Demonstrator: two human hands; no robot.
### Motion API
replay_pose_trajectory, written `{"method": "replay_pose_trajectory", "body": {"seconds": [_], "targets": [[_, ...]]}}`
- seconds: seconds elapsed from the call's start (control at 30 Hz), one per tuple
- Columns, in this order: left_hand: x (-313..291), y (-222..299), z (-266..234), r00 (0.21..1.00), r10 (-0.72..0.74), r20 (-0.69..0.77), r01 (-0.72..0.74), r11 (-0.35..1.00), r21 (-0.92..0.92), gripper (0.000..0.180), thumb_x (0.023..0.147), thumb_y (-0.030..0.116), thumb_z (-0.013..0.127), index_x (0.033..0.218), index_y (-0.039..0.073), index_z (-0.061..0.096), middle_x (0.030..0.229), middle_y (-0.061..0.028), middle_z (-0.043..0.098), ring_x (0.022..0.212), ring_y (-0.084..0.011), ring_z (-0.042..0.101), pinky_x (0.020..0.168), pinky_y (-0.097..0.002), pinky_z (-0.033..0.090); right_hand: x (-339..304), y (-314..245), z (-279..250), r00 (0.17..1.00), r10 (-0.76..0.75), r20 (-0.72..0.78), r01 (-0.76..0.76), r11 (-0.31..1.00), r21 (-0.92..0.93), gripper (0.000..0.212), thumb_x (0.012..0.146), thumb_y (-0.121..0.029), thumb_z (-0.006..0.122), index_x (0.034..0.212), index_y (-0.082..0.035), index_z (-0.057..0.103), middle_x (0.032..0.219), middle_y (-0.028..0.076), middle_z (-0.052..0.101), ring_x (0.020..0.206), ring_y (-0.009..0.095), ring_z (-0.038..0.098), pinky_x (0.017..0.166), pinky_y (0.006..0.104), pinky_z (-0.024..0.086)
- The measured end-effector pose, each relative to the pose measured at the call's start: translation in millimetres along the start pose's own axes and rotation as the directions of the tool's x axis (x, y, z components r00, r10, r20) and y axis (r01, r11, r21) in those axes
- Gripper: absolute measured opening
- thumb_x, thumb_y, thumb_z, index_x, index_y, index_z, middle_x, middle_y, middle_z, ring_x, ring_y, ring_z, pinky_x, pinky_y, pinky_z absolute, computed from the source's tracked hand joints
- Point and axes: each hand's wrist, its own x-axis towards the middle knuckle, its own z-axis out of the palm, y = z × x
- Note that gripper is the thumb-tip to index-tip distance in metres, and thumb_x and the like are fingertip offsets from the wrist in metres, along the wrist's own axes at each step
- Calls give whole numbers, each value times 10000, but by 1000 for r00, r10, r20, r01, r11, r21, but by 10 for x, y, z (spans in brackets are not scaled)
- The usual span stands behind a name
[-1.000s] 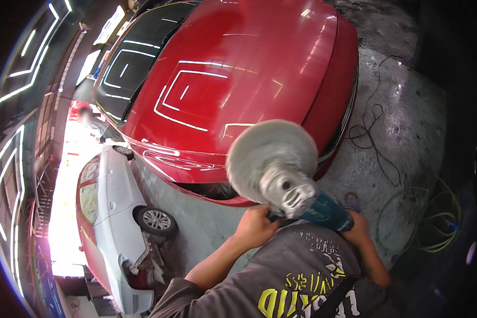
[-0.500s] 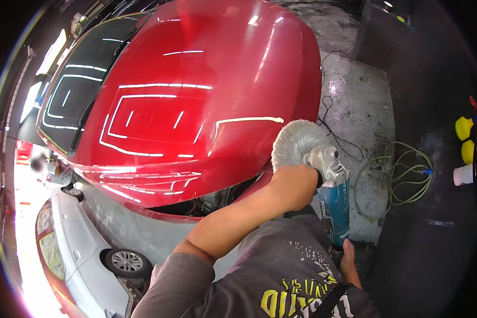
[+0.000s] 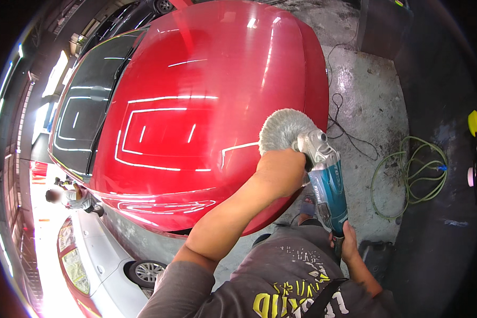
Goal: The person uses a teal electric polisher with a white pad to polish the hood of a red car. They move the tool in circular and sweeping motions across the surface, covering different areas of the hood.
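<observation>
A blue and silver polisher (image 3: 329, 193) with a fluffy, greyish-white pad (image 3: 285, 130) is in both my hands. My left hand (image 3: 285, 168) is closed on its front grip, close behind the pad. At the rear end of the body, my right hand (image 3: 346, 241) is wrapped round the dark handle. The pad overlaps the front part of the red car hood (image 3: 196, 127); whether it touches the paint I cannot tell. Glossy ceiling light reflections cross the hood, and its front area looks hazier.
A silver-white car (image 3: 98, 254) stands at the lower left, with a person (image 3: 79, 199) beyond it. On the floor at the right lie a coiled green hose (image 3: 408, 172) and a dark cable (image 3: 350, 138). A yellow object (image 3: 475, 123) is at the far right.
The polisher and both hands have moved left, bringing the pad further over the hood. The view has shifted, and the dark gap under the hood's near side shows less.
</observation>
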Motion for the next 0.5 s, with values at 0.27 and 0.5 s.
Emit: {"method": "replay_pose_trajectory", "body": {"seconds": [0.27,0.5], "targets": [[-9,-329,-14,990,71,-123,-83,992,-92,285,962,266,740,1006,-16,750,926,-252,760,907,-443,753,812,-540,604,118,-124,199,999,3,-52,-4,1000,-26,641,1123,-636,424,1019,-39,633,754,67,653,576,152,615,545,293,502],[-13,-381,-204,987,139,-82,-143,989,-39,258,952,259,762,1004,8,788,955,-238,776,925,-430,768,836,-518,619,13,-34,496,991,15,-134,-11,999,30,712,1079,-738,413,1015,-59,616,731,64,647,545,148,614,520,289,503]]}}
